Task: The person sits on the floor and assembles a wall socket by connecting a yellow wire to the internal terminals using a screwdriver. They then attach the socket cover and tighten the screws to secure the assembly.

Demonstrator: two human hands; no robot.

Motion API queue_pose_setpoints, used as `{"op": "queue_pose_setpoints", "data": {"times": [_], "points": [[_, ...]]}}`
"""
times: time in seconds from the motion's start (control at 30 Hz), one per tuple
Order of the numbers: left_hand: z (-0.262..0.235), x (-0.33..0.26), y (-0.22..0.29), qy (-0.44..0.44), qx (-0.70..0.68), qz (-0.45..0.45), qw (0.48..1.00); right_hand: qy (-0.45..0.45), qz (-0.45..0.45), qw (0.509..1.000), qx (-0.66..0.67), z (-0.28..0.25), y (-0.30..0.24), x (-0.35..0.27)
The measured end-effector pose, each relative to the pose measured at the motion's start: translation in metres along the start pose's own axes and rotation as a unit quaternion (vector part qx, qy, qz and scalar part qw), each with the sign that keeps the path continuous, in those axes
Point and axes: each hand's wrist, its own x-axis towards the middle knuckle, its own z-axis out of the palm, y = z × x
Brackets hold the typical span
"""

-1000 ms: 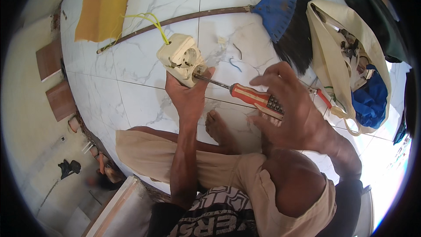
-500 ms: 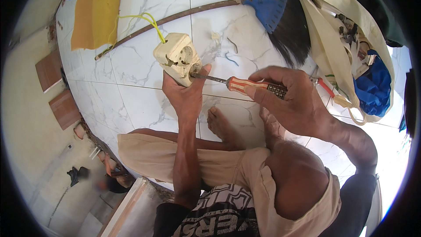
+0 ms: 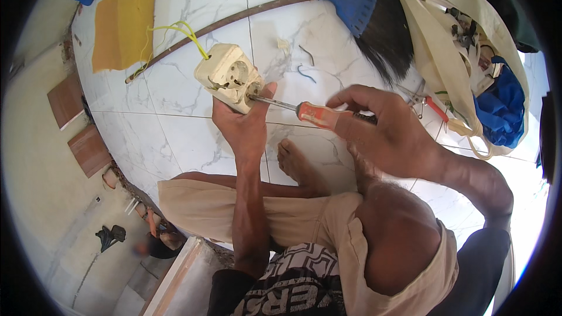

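My left hand [image 3: 240,131] is closed around a worn off-white double power socket [image 3: 225,69], holding it up above the floor with its sockets facing up. Yellow-green wires [image 3: 190,35] come out of its far end. My right hand [image 3: 389,131] grips the handle of a screwdriver [image 3: 316,115], red and clear with a dark end. The metal shaft reaches left, and its tip sits in the nearer socket opening, close to my left thumb. The exact contact of the tip is too small to make out. My right fingers are slightly blurred.
On the tiled floor lie short wire offcuts [image 3: 306,74], a yellow sheet [image 3: 123,29] and a broom [image 3: 351,0] with a wooden stick. A cream bag [image 3: 424,17] of parts stands at right, red-handled pliers [image 3: 434,108] beside it. Another person [image 3: 167,243] is at lower left.
The socket and screwdriver have shifted slightly left in view. The screwdriver handle has turned in my right hand, whose fingers have changed position. The tip stays in the socket opening.
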Motion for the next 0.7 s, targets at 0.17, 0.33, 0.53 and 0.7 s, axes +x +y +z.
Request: {"op": "queue_pose_setpoints", "data": {"times": [0.17, 0.33, 0.53, 0.7], "points": [[0.006, 0.001, 0.010, 0.003, -0.001, -0.013, 1.000, -0.013, -0.324, 0.824, -0.464, -0.004, -0.006, -0.012], [0.001, 0.001, 0.001, 0.015, -0.002, 0.005, 1.000, -0.115, 0.111, 0.987, 0.003, -0.006, -0.022, 0.006], [0.005, -0.002, 0.005, 0.023, -0.002, 0.024, 0.999, -0.011, -0.130, 0.983, -0.130, 0.011, -0.003, -0.010], [0.006, -0.001, 0.006, 0.020, -0.022, 0.011, 0.999, 0.018, -0.304, 0.829, -0.469, 0.007, 0.007, -0.012]]}}
